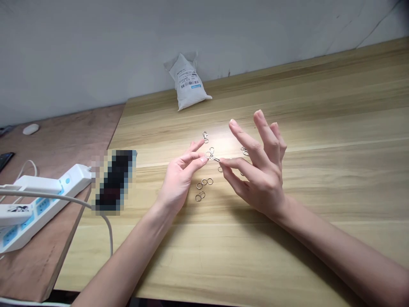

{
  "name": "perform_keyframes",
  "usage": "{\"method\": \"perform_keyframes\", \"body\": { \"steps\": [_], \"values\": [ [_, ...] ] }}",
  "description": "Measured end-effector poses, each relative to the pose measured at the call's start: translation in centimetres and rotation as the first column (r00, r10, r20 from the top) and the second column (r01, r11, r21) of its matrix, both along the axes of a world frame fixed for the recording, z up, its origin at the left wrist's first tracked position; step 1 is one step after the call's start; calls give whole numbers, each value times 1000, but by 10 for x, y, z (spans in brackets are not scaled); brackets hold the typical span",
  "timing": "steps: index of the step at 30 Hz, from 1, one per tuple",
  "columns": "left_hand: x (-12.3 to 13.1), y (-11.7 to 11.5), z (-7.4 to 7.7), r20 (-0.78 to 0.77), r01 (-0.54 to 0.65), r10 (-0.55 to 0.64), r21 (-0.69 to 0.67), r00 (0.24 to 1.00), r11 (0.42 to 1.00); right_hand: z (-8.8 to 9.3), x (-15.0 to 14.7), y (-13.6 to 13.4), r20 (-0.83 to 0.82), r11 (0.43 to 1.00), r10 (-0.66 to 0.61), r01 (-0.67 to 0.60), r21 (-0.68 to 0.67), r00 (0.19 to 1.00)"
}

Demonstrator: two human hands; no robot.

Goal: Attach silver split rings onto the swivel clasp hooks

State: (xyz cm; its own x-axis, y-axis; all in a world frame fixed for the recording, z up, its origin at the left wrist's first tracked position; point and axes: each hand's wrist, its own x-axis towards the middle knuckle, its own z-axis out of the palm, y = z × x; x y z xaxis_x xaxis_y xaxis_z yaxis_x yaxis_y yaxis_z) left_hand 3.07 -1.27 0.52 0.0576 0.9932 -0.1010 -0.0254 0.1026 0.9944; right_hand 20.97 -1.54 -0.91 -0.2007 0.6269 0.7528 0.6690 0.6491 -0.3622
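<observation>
The clasp (212, 156) lies nearly level between the hands above the worktop (319, 106), its ring end at the left grip's (179, 179) fingertips, hold unclear, its tail pinched in the almost closed right grip (258, 179).

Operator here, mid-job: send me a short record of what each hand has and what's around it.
left hand: fingertips at a small metal ring
right hand: thumb and forefinger at a metal clasp joined to that ring; other fingers raised
nearby: loose metal rings; lobster clasp; more small metal pieces
surface: light wood tabletop
rest: white parcel bag against the wall; white power strip on a brown board
</observation>
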Motion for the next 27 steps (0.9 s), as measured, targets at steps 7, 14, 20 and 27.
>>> {"method": "perform_keyframes", "body": {
  "steps": [7, 14, 20, 27],
  "values": [
    [0, -2, 4, -186, -13, 31, 99, 982, 995, -2, 1, 1, 36, 996, -17, 14, 84, 999],
    [-4, -2, 7, -358, -11, 88, 212, 929, 977, -1, -1, 1, 94, 986, -89, 75, 148, 992],
    [-5, -2, 7, -393, -7, 116, 267, 912, 964, -1, 1, -2, 110, 996, -44, 35, 83, 993],
    [-5, -3, 7, -437, 21, 113, 291, 892, 956, 0, 0, -3, 68, 998, 4, -8, 55, 998]
  ]
}}
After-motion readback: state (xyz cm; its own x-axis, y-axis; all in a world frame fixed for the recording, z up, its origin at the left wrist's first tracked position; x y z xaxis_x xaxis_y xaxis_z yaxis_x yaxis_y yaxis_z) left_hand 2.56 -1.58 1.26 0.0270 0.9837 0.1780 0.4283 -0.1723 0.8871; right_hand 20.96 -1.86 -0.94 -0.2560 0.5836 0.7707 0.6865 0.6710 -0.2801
